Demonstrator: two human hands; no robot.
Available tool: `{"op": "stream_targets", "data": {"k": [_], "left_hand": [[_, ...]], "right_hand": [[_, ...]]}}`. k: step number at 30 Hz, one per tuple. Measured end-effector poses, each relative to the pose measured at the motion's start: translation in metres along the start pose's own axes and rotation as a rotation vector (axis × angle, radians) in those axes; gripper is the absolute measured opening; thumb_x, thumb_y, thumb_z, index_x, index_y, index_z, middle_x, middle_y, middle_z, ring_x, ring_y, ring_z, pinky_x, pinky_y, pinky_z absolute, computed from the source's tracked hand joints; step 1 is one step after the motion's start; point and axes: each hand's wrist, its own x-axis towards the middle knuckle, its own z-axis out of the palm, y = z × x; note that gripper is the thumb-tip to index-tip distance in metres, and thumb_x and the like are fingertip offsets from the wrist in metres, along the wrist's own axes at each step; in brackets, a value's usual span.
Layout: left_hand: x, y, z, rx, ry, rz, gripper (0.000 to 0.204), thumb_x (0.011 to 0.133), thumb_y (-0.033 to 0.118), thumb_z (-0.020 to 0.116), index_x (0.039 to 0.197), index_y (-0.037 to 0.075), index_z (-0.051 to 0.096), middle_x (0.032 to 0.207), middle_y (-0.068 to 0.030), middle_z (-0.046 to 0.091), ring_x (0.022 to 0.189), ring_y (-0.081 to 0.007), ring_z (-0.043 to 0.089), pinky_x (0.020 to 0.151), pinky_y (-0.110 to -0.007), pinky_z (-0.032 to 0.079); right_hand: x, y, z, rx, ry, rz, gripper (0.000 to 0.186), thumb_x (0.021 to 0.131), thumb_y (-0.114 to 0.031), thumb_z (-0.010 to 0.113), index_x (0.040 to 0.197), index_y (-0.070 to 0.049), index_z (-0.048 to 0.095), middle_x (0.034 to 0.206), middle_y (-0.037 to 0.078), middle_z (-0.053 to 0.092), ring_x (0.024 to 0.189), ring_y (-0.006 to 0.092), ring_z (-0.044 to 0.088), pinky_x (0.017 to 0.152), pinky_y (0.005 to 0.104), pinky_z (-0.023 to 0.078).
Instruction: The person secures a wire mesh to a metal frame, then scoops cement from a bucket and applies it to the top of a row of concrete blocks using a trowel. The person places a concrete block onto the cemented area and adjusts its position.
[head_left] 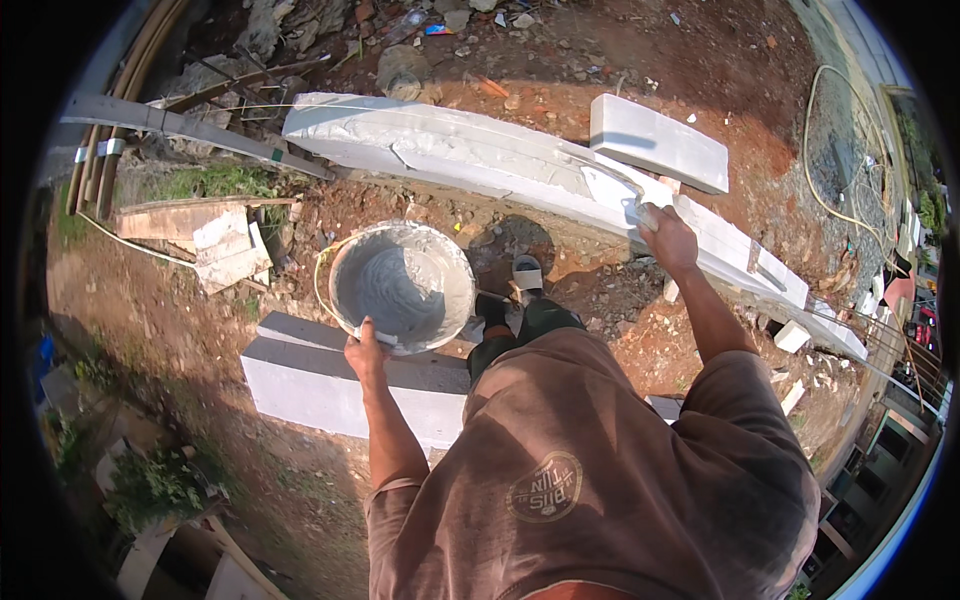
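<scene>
My left hand (366, 345) is closed on the front rim of a bucket (458, 285) holding grey wet mortar. My right hand (668, 238) grips the handle of a trowel (615, 185), whose mortar-covered blade is over a long low wall of white blocks (470, 155). Wet white mortar is spread along part of that wall, and a thin string runs along it. Beside and under the bucket lie loose white blocks (335, 395). My feet (527, 270) stand on the dirt between the bucket and the wall.
Beyond the wall lies another white block (658, 140) on reddish rubble-strewn soil. Broken boards (200, 235), a grey beam (180, 125) and poles (110, 160) are at the left. A pale hose (820, 190) loops over gravel at the right, near a small block (792, 335).
</scene>
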Motion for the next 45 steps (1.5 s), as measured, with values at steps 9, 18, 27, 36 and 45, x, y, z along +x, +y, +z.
{"op": "stream_targets", "data": {"k": [9, 18, 27, 36, 45], "left_hand": [[-0.008, 0.009, -0.007, -0.01, -0.04, 0.022, 0.038, 0.082, 0.034, 0.065, 0.085, -0.003, 0.057, 0.056, -0.0048, 0.051, 0.04, -0.0134, 0.048, 0.034, -0.028, 0.038], [0.0, 0.002, -0.006, -0.03, -0.026, 0.005, 0.035, 0.083, 0.032, 0.065, 0.082, -0.002, 0.057, 0.053, -0.005, 0.051, 0.038, -0.0135, 0.047, 0.033, -0.028, 0.037], [0.001, 0.001, -0.007, -0.075, -0.046, -0.009, 0.034, 0.082, 0.03, 0.066, 0.084, -0.002, 0.058, 0.055, -0.0047, 0.052, 0.038, -0.0134, 0.047, 0.034, -0.029, 0.037], [0.003, -0.007, -0.015, -0.036, -0.007, 0.001, 0.039, 0.079, 0.033, 0.069, 0.085, -0.005, 0.061, 0.064, -0.0078, 0.06, 0.051, -0.0143, 0.055, 0.048, -0.03, 0.044], [0.007, -0.022, -0.011, -0.001, 0.027, 0.07, 0.04, 0.08, 0.035, 0.068, 0.089, -0.004, 0.063, 0.064, -0.0072, 0.061, 0.049, -0.0136, 0.056, 0.045, -0.029, 0.043]], "right_hand": [[-0.015, -0.005, 0.044, 0.696, -0.156, 0.404, 0.038, 0.086, -0.04, 0.057, 0.101, -0.004, 0.06, 0.072, 0.014, 0.059, 0.061, 0.0273, 0.061, 0.056, 0.0377, 0.051], [-0.049, -0.124, 0.094, 1.36, -0.373, 0.629, 0.037, 0.089, -0.043, 0.049, 0.093, -0.007, 0.054, 0.062, 0.006, 0.053, 0.042, 0.0188, 0.05, 0.039, 0.0331, 0.044], [-0.046, -0.138, 0.1, 1.428, -0.326, 0.585, 0.031, 0.088, -0.038, 0.05, 0.095, -0.007, 0.05, 0.062, 0.006, 0.052, 0.042, 0.0174, 0.049, 0.038, 0.0324, 0.044], [-0.049, -0.193, 0.112, 1.345, -0.587, 0.409, 0.029, 0.087, -0.036, 0.052, 0.094, -0.008, 0.052, 0.059, 0.004, 0.048, 0.043, 0.0155, 0.048, 0.038, 0.0303, 0.043], [-0.017, -0.216, 0.098, 0.877, -0.647, 0.117, 0.035, 0.086, -0.035, 0.053, 0.104, -0.005, 0.054, 0.063, 0.01, 0.055, 0.051, 0.0239, 0.058, 0.046, 0.0362, 0.047]]}}
